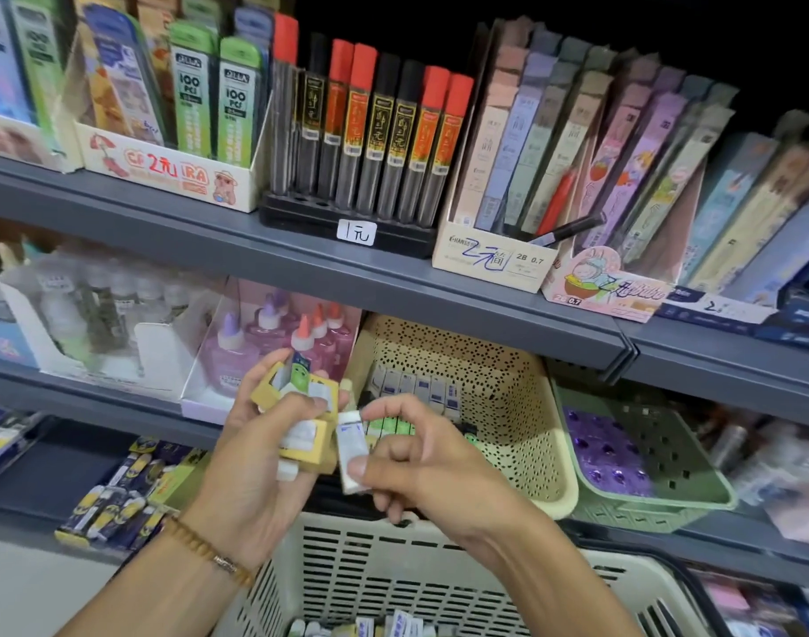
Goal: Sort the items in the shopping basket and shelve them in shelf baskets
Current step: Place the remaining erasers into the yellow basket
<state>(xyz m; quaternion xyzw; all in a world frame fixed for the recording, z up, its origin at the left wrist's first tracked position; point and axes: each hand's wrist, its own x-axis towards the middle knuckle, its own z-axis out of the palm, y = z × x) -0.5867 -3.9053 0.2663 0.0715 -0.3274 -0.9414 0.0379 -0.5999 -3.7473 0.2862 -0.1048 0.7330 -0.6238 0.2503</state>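
Observation:
My left hand (260,457) grips a bunch of small yellow-sleeved erasers (308,441) in front of the middle shelf. Beside it my right hand (421,457) pinches one white eraser (351,452) between thumb and fingers, touching the bunch. Behind the hands a cream perforated shelf basket (508,406) holds rows of white and green erasers. The beige shopping basket (393,572) sits below my arms, with several small items at its bottom edge.
A green shelf basket (660,466) with purple items stands right of the cream one. Glue bottles (296,337) fill a box to the left. Pencil-lead tubes and boxes line the upper shelf (301,250). Dark-wrapped erasers (117,503) lie on the lower left shelf.

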